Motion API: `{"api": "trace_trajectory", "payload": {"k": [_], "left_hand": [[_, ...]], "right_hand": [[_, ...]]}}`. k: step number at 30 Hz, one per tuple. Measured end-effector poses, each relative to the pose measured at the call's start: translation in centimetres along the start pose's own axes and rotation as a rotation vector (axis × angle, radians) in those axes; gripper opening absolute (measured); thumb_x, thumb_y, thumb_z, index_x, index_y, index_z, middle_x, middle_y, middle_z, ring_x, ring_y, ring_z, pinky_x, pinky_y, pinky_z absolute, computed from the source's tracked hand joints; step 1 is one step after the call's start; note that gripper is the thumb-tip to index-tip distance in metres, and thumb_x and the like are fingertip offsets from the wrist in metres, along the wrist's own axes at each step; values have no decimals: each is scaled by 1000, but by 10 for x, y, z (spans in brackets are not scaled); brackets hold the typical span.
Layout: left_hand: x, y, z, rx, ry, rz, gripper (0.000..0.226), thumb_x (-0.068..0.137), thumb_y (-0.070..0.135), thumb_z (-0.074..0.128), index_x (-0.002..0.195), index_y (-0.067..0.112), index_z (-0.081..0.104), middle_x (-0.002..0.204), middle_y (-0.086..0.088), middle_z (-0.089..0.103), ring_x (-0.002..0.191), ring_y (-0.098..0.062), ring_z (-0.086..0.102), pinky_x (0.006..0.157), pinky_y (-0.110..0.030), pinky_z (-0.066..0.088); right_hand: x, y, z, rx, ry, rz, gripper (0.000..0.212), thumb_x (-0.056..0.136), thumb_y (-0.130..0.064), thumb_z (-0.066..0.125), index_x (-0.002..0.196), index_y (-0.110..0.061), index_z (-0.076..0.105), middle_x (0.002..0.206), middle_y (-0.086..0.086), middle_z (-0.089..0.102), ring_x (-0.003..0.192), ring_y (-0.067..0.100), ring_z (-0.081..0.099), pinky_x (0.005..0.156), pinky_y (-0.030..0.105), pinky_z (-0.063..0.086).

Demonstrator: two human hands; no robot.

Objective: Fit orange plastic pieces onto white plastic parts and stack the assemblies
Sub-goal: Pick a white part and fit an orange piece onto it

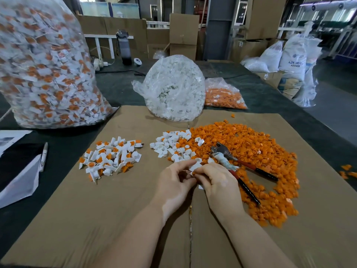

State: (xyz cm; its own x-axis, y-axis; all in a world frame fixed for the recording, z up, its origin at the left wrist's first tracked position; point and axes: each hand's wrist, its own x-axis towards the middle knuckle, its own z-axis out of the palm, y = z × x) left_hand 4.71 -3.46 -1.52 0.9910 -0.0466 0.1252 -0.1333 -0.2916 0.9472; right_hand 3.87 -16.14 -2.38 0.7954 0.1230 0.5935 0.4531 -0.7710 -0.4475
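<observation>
My left hand (174, 179) and right hand (217, 180) meet over the cardboard sheet (119, 209), fingertips of both pinching one white part (195, 167) between them. Just beyond lie loose white parts (170, 145) against the orange pieces (251, 151), where pliers (229, 161) rest. The finished assemblies (110, 157) are heaped off to my left.

Both arms are bare and reach forward from the bottom edge, coming close together at the wrists. The left hand (173, 180) and the right hand (218, 182) meet in the middle, backs facing up. Their fingers (185, 165) are curled in, and the tips of both hands pinch close together.
</observation>
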Motion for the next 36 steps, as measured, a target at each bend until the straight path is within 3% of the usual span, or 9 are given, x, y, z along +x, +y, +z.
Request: {"api": "trace_trajectory", "payload": {"k": [2, 6, 9, 12, 17, 22, 27, 32, 36], "left_hand": [[-1, 1, 2, 18, 6, 21, 38, 80, -2, 67, 114, 13, 65, 88, 0, 66, 73, -7, 56, 68, -5, 42], [-2, 1, 3, 70, 14, 43, 34, 81, 4, 68, 113, 15, 66, 103, 2, 68, 91, -9, 61, 85, -13, 46], [-3, 0, 4, 145, 12, 89, 31, 81, 8, 68, 111, 17, 67, 100, 9, 67, 90, 0, 59, 79, -2, 40], [-3, -2, 5, 151, 49, 104, 28, 82, 8, 68, 107, 19, 65, 87, 14, 62, 77, 5, 56, 71, -2, 39], [3, -7, 0, 87, 312, 20, 21, 88, 7, 59, 96, 25, 64, 93, 4, 55, 81, 0, 53, 67, 3, 34], [9, -8, -4, 104, 392, -67, 29, 92, 4, 53, 121, 9, 57, 104, 2, 38, 89, -2, 49, 73, 8, 29], [15, -16, -22, 512, 353, -172, 50, 92, 18, 57, 138, 9, 41, 139, -9, 27, 130, -24, 26, 105, -27, 25], [18, -19, -29, 641, 313, -205, 58, 93, 20, 54, 144, 7, 30, 151, -10, 19, 140, -26, 15, 113, -31, 15], [19, -23, -26, 670, 335, -140, 49, 92, 17, 54, 138, 8, 40, 153, -9, 19, 143, -24, 4, 115, -33, 10]], "right_hand": [[-1, 0, 0, 0, 7, -7, 6, 78, -2, 72, 80, -7, 70, 78, 2, 66, 76, 18, 63, 70, 29, 52], [-1, -2, -2, -19, 14, -3, 5, 79, -3, 71, 77, -5, 67, 76, 3, 63, 76, 19, 60, 71, 23, 45], [-2, -3, -2, -42, 32, -1, 9, 78, -2, 72, 74, -5, 65, 74, 3, 62, 73, 19, 59, 67, 22, 43], [-2, -3, -2, -42, 64, 10, 7, 77, -3, 73, 76, -6, 68, 74, 2, 64, 73, 18, 59, 70, 20, 41], [-4, 1, -3, -40, 159, 108, 5, 79, -4, 72, 80, -6, 68, 76, 2, 64, 74, 17, 59, 69, 15, 39], [-5, 4, -2, -76, 199, 125, 8, 76, 1, 73, 77, -6, 68, 75, 3, 65, 74, 19, 60, 71, 18, 40], [-4, 6, 0, -100, 188, 77, 13, 72, 6, 74, 78, -4, 69, 75, 5, 65, 73, 23, 61, 71, 28, 47], [-5, 4, 2, -146, 51, 20, 15, 68, -3, 78, 79, -10, 70, 75, 1, 63, 74, 22, 60, 68, 35, 50], [-5, 3, 3, -220, -23, 2, 16, 66, -14, 82, 78, -16, 72, 71, -3, 59, 71, 20, 57, 65, 33, 45]]}}
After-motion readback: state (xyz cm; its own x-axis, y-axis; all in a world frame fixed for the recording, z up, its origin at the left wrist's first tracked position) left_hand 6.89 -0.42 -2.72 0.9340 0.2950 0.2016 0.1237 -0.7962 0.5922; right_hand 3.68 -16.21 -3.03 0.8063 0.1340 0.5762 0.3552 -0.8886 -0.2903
